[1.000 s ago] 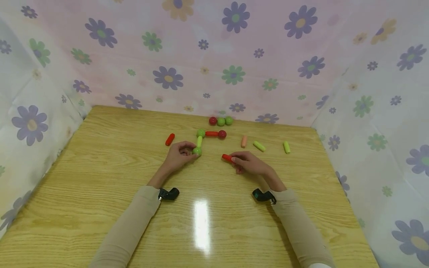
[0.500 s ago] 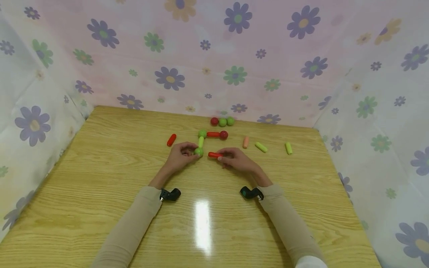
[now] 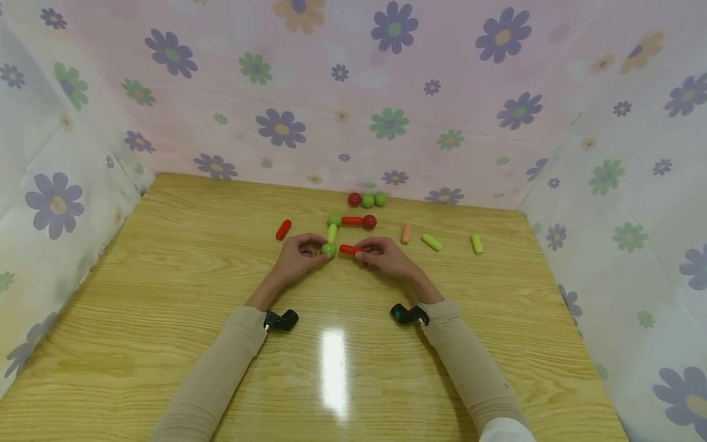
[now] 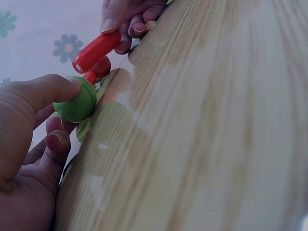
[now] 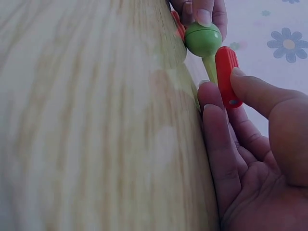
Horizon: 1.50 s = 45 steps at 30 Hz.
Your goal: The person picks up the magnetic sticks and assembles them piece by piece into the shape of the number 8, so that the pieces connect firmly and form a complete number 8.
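A person sits at a wooden table (image 3: 166, 294) walled on three sides by pale cloth printed with flowers (image 3: 282, 128). Both forearms, in beige sleeves, reach toward the middle of the table.

The left hand (image 3: 298, 258) pinches a green ball (image 3: 328, 248) between thumb and fingertips; the left wrist view shows the thumb lying over the top of the ball. A light green stick (image 3: 332, 232) runs from this ball away from the person to a second green ball (image 3: 334, 219). From there a red stick (image 3: 351, 220) leads right to a dark red ball (image 3: 369, 221), making an L-shaped corner.

The right hand (image 3: 383, 258) pinches a red stick (image 3: 348, 249) between thumb and fingers, holding it level with its free end pointing at the green ball in the left hand. The end sits just beside that ball; whether the two touch cannot be told.

Loose pieces lie on the table: a red stick (image 3: 283, 229) to the left, three balls in a row (image 3: 367, 199) at the far edge, and to the right an orange stick (image 3: 406, 234) and two light green sticks (image 3: 431, 242), (image 3: 477, 244).
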### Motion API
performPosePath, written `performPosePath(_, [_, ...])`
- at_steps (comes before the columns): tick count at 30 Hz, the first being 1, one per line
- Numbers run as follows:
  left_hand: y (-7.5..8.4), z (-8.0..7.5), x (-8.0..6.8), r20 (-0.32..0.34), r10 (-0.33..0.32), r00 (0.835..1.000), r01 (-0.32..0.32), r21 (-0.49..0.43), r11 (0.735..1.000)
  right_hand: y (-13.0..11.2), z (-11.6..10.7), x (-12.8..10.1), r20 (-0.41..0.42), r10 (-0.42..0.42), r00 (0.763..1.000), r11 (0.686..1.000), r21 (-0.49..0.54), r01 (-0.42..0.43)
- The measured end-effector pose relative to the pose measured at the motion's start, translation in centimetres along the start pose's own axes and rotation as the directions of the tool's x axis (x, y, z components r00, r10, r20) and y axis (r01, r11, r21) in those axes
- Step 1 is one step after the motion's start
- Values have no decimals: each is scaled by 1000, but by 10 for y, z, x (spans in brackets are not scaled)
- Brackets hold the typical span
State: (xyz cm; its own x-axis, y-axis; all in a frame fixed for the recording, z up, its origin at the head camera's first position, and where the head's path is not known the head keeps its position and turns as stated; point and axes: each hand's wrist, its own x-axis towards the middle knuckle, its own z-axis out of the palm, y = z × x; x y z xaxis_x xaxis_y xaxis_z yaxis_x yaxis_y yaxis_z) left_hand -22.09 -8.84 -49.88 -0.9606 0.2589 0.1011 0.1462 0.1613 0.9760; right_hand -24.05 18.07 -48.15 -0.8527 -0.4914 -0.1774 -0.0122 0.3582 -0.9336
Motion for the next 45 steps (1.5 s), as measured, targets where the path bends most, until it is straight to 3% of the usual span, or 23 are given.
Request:
performPosePath(16, [2, -1, -1, 2, 9, 1000, -9, 2, 1000, -2, 3, 2, -38, -7, 999, 1000, -14, 6])
performPosePath(45, [2, 0, -1, -12, 0, 1000, 1, 15, 1000, -1, 2, -5, -25, -5, 1000, 1000, 16, 5])
